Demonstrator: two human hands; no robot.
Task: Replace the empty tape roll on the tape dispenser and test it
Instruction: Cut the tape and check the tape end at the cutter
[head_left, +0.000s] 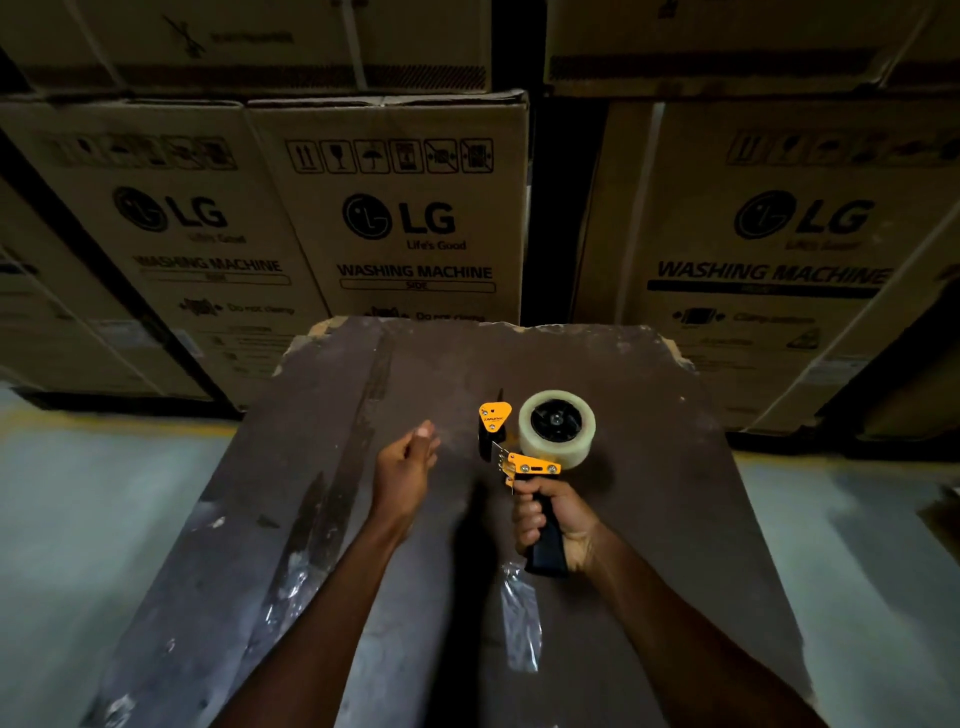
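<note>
- A dark, worn counter (332, 467) with chipped far corners runs away from the viewer; tall cardboard boxes (410, 218) marked as washing machines stand stacked beyond its far edge.
- The left hand (408, 465) hovers over the middle of the counter, empty, fingers loosely curled and partly apart, touching nothing.
- A crumpled strip of clear tape (521, 623) lies on the counter toward the near edge, between the two forearms; more clear scraps seem to cling near the left edge, though the dim light makes that hard to confirm.
- The tape dispenser (524, 457), orange and black, is held upright above the counter just right of centre.
- A full roll of clear tape (557, 428) sits on the dispenser's wheel, facing the viewer.
- The right hand (553, 525) is clamped around the dispenser's black handle, fingers wrapped fully.
</note>
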